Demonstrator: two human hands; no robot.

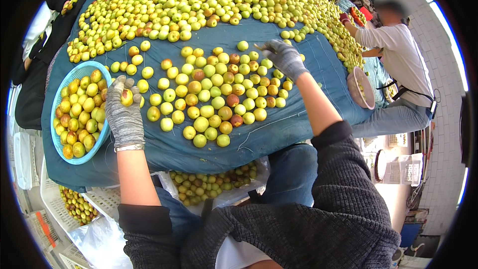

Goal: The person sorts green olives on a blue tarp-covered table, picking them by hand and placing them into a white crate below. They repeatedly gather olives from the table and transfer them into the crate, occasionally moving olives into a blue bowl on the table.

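My left hand point(125, 114), in a grey knit glove, holds a yellow-green jujube point(127, 98) with a brown patch. It is right beside the rim of a blue plastic basket point(54, 127) heaped with yellow and reddish-brown jujubes point(76, 110). My right hand point(283, 58), also gloved, hovers at the far right edge of a loose spread of green and brown-blotched jujubes point(218, 91) on a dark teal cloth point(269, 130). Something thin and tan shows at its fingertips; whether this is a held scrap or a stained glove tip is unclear.
A large heap of jujubes point(160, 7) covers the table's far side. A pink basin point(358, 89) sits at the right edge, near a co-worker point(392, 52). Below the table edge are a lined container of jujubes point(213, 185) and a white crate point(56, 198).
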